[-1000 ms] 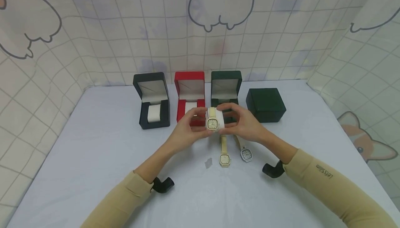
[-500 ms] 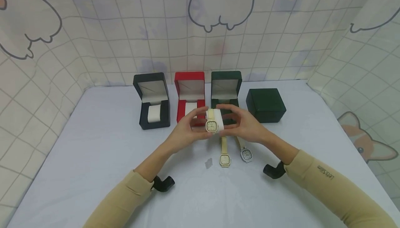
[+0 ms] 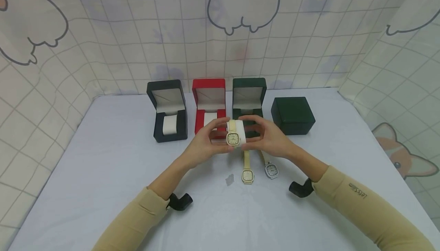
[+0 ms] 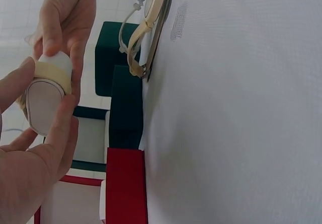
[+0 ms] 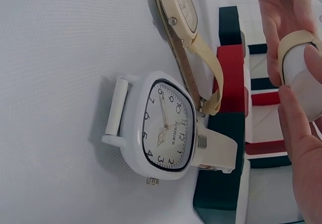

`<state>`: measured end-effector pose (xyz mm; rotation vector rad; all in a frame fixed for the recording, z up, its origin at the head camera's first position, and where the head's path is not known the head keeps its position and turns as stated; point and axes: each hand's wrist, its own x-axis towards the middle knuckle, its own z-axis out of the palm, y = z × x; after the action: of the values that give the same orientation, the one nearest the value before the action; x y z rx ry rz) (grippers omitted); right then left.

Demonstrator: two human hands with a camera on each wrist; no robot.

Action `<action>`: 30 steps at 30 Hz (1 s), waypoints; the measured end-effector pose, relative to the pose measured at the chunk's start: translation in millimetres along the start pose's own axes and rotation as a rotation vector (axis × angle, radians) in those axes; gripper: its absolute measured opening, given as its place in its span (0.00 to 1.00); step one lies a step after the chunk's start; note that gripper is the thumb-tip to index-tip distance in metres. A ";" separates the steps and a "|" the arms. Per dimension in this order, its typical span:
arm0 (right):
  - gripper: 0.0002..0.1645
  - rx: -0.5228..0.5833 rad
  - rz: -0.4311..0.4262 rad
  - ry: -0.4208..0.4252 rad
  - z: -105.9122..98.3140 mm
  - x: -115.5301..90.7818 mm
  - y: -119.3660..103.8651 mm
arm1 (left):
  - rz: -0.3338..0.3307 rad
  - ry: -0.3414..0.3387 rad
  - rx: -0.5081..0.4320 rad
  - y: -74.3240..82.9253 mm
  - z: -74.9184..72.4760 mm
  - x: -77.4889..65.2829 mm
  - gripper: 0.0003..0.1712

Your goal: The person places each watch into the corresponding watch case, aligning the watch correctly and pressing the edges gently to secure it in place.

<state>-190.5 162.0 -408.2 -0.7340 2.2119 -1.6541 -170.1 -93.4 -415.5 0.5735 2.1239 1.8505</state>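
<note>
Pinching left hand [image 3: 203, 143]: watch [image 3: 233, 139]
Pinching right hand [image 3: 273, 136]: white cushion [image 3: 241, 131] inside its strap [image 3: 232, 125]
Table [image 3: 103, 167]: two more watches [image 3: 247, 176]

The white watch [image 5: 163, 128] carries the numerals 1 to 12 and a small brand name, seemingly "JUSHIKE", its letters not quite certain. The right sleeve [image 3: 374, 209] reads "LetsSlim". Marks on the held watch [image 3: 233, 139] are too small to read.

There are four boxes [image 3: 170, 138] [image 3: 208, 83] [image 3: 249, 82] [image 3: 293, 110], three watches [image 3: 233, 139] [image 3: 247, 175] [image 3: 271, 170], three white cushions [image 3: 169, 125] [image 3: 210, 119] [image 3: 242, 131], two sleeves [image 3: 135, 222] [image 3: 368, 205] and two black wrist attachments [image 3: 181, 202] [image 3: 300, 189].
</note>
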 end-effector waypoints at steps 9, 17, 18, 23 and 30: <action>0.49 0.018 0.006 0.004 1.3 1.0 0.9 | 0.005 0.010 0.014 -0.7 1.3 0.9 0.46; 0.48 0.026 0.005 0.008 3.0 1.5 1.3 | -0.005 0.025 0.026 0.7 3.6 1.2 0.46; 0.48 0.023 0.003 0.008 3.1 1.5 1.5 | -0.005 0.026 0.030 0.7 3.8 1.3 0.46; 0.49 0.022 -0.015 0.004 3.6 1.2 2.0 | -0.009 0.031 0.041 0.9 4.9 2.1 0.46; 0.49 0.026 -0.037 0.000 3.6 2.2 3.0 | -0.013 0.033 0.047 1.6 5.9 3.4 0.45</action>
<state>-191.1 158.5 -412.0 -0.7726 2.1851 -1.6969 -170.3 -86.4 -414.7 0.5416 2.1917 1.8196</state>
